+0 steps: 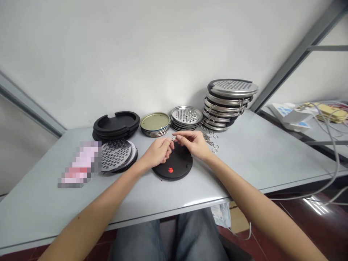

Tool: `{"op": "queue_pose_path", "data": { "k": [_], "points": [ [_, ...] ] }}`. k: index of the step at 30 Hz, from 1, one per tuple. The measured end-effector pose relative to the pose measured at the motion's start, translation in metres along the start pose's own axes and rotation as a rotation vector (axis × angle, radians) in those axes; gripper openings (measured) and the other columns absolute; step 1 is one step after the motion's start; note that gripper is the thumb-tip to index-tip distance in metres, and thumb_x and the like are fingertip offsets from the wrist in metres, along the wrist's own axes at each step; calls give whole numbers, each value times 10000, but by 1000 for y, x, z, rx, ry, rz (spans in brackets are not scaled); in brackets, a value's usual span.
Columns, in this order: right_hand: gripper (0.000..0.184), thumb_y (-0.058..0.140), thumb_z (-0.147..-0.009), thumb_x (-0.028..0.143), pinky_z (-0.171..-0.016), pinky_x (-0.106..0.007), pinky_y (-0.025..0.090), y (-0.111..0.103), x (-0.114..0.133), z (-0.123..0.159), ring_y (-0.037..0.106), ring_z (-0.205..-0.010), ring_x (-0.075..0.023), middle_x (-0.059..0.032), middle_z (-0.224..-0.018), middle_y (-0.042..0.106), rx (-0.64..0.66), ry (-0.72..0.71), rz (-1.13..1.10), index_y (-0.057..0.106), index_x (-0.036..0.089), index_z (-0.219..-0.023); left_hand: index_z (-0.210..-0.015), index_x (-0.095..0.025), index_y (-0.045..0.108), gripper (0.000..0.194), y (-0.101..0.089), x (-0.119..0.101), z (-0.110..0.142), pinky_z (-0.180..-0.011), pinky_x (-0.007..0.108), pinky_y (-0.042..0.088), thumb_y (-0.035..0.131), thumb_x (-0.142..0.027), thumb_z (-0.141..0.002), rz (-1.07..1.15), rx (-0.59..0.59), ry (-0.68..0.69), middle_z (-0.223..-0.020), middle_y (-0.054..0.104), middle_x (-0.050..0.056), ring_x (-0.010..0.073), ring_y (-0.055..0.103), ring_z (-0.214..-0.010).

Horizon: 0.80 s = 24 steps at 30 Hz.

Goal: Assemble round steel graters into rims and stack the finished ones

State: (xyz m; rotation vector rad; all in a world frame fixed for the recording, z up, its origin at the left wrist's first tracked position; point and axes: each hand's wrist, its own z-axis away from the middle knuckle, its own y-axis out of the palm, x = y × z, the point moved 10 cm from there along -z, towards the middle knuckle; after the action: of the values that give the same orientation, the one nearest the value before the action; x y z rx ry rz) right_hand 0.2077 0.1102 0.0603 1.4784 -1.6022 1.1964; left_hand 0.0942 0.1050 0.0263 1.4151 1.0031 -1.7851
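Over a round black disc (177,165) with a small orange-red mark, both hands meet at a small shiny metal piece (174,138). The fingers of my left hand (161,150) are curled closed, with thumb and forefinger at that piece. My right hand (193,143) pinches it from the other side. Its exact kind is too small to make out. Beyond my right hand lie several loose metal rings with chain-like parts (214,146). The disc rests on the table under my hands.
On the grey table (233,181), from the left: black ring-shaped holders (116,123), perforated discs (115,156), gold-coloured lids (154,122), metal grater discs (187,116), and a tall leaning stack of assembled graters (230,105). A pixelated pink object (81,163) lies left. White cables (335,159) hang right.
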Motion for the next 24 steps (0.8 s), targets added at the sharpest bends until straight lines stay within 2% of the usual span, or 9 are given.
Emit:
{"op": "queue_pose_path", "data": {
  "k": [4,7,17,21,24],
  "points": [
    [267,641,-801,340,-644,-278,504,2,5,3,650,-703,-163,-53,-786,726,-9,-31,76,726,160,-980,-740,-192,453,329,-8,-13,5,-480,209,338,321,-403,-956,-270,-143,224,-546,416,-50,92,413,-477],
    [259,656,-788,321,-629,-272,495,3,9,5,643,-691,-160,-42,-751,717,-31,-70,135,722,158,-977,-723,-191,454,343,-10,-22,12,-540,236,344,298,-380,-962,-434,-221,319,-566,446,-37,110,437,-518],
    [262,605,-828,334,-674,-303,509,4,5,7,682,-742,-196,-61,-806,739,-54,-64,169,706,171,-1005,-717,-198,464,325,-8,-28,18,-595,241,331,289,-313,-966,-586,-282,309,-594,485,-26,129,467,-565],
    [250,553,-869,364,-618,-270,467,4,10,10,633,-662,-163,-48,-743,715,-61,-90,332,701,166,-912,-724,-201,466,314,-9,-29,20,-614,245,335,291,-293,-968,-618,-311,323,-623,515,-15,135,490,-585],
    [289,470,-914,335,-588,-253,410,13,16,12,563,-600,-136,-39,-682,673,22,-147,500,676,168,-799,-725,-204,458,300,-7,-29,20,-622,256,328,294,-278,-966,-691,-309,331,-646,537,2,148,506,-605]
  ]
}}
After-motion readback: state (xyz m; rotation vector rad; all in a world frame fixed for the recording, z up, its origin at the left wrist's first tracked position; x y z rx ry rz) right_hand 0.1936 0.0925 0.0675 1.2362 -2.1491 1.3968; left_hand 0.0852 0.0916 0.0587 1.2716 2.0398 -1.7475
